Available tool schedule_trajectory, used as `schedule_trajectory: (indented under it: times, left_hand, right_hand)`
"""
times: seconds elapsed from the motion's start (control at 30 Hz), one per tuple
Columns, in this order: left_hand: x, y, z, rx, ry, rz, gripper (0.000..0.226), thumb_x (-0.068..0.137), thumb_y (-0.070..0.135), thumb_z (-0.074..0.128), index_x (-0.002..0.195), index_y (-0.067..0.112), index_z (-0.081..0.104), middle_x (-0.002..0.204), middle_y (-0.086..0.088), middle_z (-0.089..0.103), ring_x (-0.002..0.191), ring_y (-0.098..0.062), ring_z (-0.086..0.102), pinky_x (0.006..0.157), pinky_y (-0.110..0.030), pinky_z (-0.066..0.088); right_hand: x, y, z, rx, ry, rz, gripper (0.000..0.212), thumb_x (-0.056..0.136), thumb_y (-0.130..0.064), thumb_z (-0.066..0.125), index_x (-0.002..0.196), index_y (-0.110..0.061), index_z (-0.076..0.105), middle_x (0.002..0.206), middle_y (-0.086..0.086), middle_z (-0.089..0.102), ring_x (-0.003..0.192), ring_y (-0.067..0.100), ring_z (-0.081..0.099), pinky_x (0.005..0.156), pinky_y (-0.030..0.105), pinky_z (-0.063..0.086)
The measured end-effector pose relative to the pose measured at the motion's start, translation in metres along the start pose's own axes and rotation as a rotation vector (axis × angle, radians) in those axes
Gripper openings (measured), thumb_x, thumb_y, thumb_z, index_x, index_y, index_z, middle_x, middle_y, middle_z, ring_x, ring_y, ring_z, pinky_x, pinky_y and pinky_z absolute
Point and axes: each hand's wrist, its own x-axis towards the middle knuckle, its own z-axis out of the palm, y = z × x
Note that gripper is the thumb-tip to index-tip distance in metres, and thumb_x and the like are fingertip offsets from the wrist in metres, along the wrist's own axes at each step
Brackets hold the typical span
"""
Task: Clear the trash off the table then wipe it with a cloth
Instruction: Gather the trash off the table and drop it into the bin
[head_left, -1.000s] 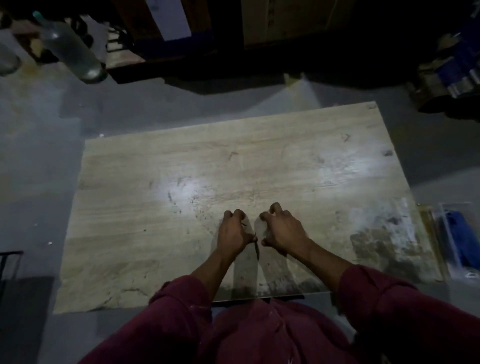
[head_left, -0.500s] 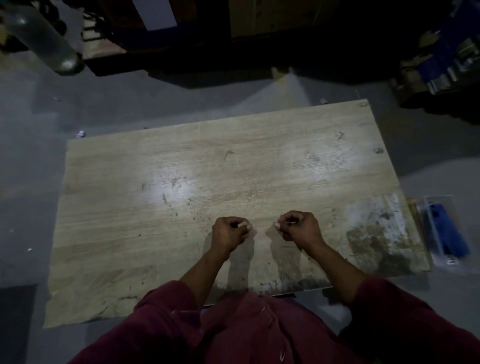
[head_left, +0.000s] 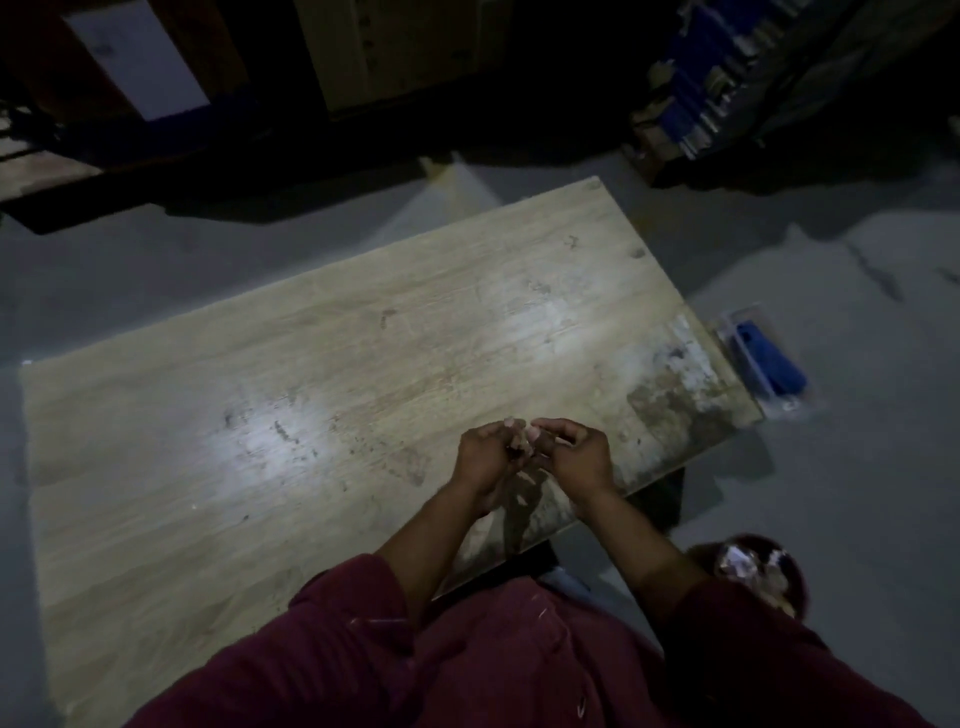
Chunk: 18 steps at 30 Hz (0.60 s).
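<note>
Both hands meet above the near edge of the wooden table (head_left: 322, 374), toward 5 o'clock. The left hand (head_left: 480, 457) is curled around what looks like a small scrap (head_left: 517, 441); the right hand (head_left: 579, 457) pinches at it, fingers bent. A blue object (head_left: 769, 358) lies on the floor at 3 o'clock.

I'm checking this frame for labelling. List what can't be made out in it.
- Head view: the scraps between the left hand and right hand, too small and dim to identify, partly covered by fingers.
- Contents of the dark bin on the floor, blurred and cut by the sleeve.
- The shelves beyond the table, lost in darkness.
</note>
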Motion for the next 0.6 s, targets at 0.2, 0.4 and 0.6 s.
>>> schedule_trajectory:
  times: [0.2,0.4,0.6]
  left_hand:
    - [-0.012,-0.004,0.022,0.254,-0.113,0.047,0.022,0.094,-0.005,0.058,0.108,0.000,0.075,0.086,-0.018,0.071,0.066,-0.022,0.058,0.065,-0.037,0.047]
    - [-0.019,-0.027,0.047,0.365,-0.124,0.087,0.018,0.091,0.000,0.068,0.089,0.015,0.080,0.087,-0.012,0.077,0.084,-0.028,0.072,0.078,-0.038,0.060]
    - [-0.032,-0.061,0.125,0.350,-0.226,0.003,0.024,0.090,-0.011,0.062,0.110,0.000,0.063,0.093,-0.023,0.073,0.075,-0.032,0.071,0.065,-0.034,0.061]
  right_hand:
    - [-0.014,0.004,-0.016,-0.398,0.056,-0.170,0.020,0.095,-0.013,0.066,0.112,-0.012,0.077,0.112,0.009,0.076,0.104,0.027,0.071,0.094,0.041,0.058]
    - [-0.037,0.013,-0.059,-0.483,0.101,-0.280,0.031,0.087,-0.005,0.066,0.111,-0.018,0.079,0.110,0.004,0.078,0.103,0.021,0.073,0.093,0.035,0.059]
    - [-0.028,0.014,-0.185,-0.213,0.074,-0.061,0.029,0.060,-0.018,0.096,0.084,-0.021,0.082,0.076,-0.003,0.079,0.077,0.010,0.076,0.076,0.036,0.063]
